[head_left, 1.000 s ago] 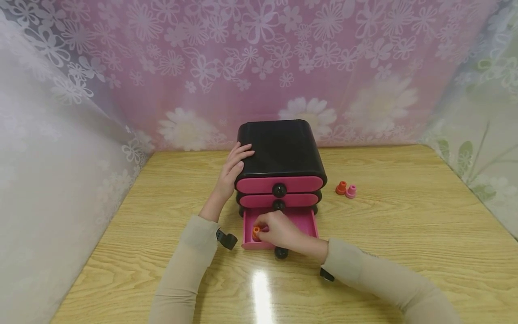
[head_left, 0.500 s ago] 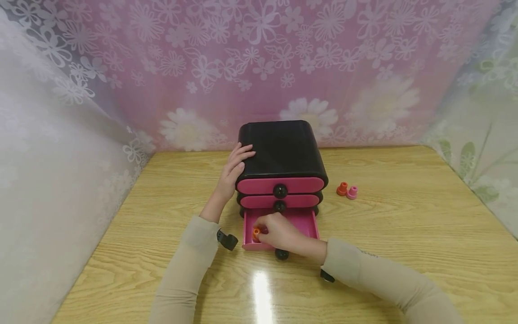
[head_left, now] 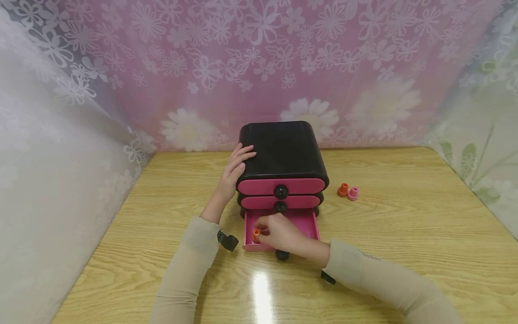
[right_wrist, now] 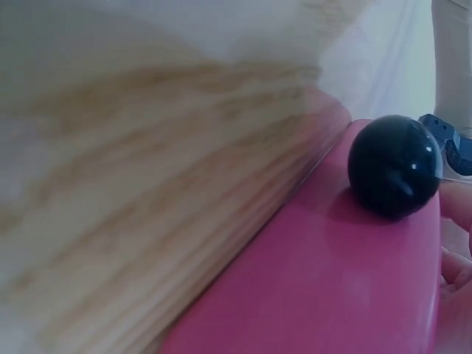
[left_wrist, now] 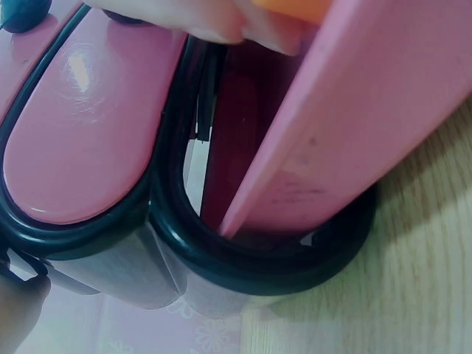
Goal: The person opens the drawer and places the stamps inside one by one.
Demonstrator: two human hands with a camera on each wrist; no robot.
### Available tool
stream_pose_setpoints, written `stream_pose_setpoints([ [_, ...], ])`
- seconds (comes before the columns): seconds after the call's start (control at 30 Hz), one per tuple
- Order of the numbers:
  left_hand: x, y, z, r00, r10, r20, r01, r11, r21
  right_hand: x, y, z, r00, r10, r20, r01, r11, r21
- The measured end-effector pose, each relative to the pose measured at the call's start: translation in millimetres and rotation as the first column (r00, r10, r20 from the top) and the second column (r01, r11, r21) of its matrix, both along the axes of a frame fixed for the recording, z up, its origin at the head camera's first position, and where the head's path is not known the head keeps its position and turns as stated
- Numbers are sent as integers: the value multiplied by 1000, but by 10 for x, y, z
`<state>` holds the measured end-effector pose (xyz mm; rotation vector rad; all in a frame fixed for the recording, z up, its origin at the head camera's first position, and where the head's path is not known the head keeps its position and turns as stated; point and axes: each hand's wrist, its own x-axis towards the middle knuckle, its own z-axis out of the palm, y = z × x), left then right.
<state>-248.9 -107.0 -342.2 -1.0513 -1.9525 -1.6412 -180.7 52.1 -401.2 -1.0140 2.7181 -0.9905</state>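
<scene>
A small black drawer cabinet (head_left: 285, 148) with pink fronts stands on the table, its bottom drawer (head_left: 305, 220) pulled out. My left hand (head_left: 229, 180) rests against the cabinet's left top edge, fingers extended onto the top. Inside the drawer's front left part, my right hand (head_left: 281, 234) pinches a small orange cone-shaped piece (head_left: 256, 235) with a hole in its top. In the left wrist view, part of the orange piece (left_wrist: 299, 7) shows beside fingertips above the drawer wall (left_wrist: 324, 147). The right wrist view shows the drawer's round black knob (right_wrist: 394, 168) in front of the right hand's fingers.
Right of the cabinet, a red cone-shaped piece (head_left: 343, 190) and a pink one (head_left: 353, 193) stand side by side on the wooden table (head_left: 404, 216). Two shut drawers with black knobs sit above the pulled-out one. A flowered pink curtain (head_left: 226, 67) hangs behind.
</scene>
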Motion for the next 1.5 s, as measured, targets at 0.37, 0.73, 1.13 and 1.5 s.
stream_pose_setpoints([
  [0.37,-178,-41,-170,1000,-16,-15,16,1000,9,58,114,149,999,-34,34,36,997,-63],
  [0.73,-257,-53,-258,1000,-2,8,2,1000,15,108,309,238,998,-42,36,45,994,-94],
  [1.13,-219,-54,-224,1000,-22,14,22,1000,10,111,563,268,994,-107,-12,104,986,-129],
  [1.5,12,0,2,1000,-2,18,2,1000,1,99,842,334,977,-200,71,209,968,-138],
])
